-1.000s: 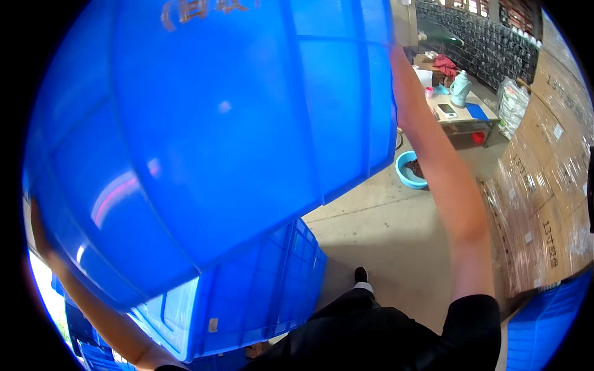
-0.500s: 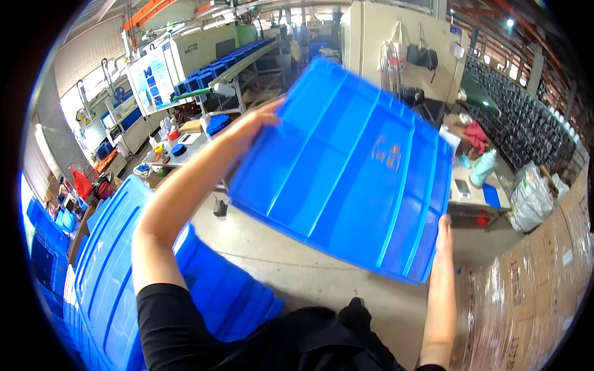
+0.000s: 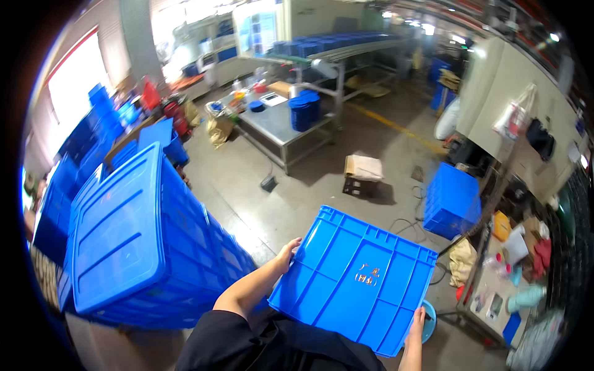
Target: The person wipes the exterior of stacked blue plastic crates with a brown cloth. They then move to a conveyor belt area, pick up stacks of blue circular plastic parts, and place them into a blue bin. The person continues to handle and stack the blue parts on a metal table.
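Note:
Close in front of my body I hold a blue plastic crate (image 3: 343, 272), tilted, with a ribbed face and reddish printed marks toward me. Its inside is hidden from view. My left hand (image 3: 288, 255) grips the upper left edge, fingers curled behind it. Lower down, my right hand (image 3: 417, 323) clasps the right edge. To my left stand tall blue lidded bins (image 3: 117, 229), close beside my left arm.
Past the crate, a low stool (image 3: 364, 168) stands on the concrete floor. A metal table (image 3: 278, 131) bears blue tubs and bottles. Another blue crate (image 3: 453, 201) sits at the right, near a cluttered workbench (image 3: 479, 300). Behind my right hand is a light-blue bucket (image 3: 429, 321).
The crate has come down from a raised position, closer to my body, still in both hands. My view has swung left and downward, bringing the stool and floor into sight.

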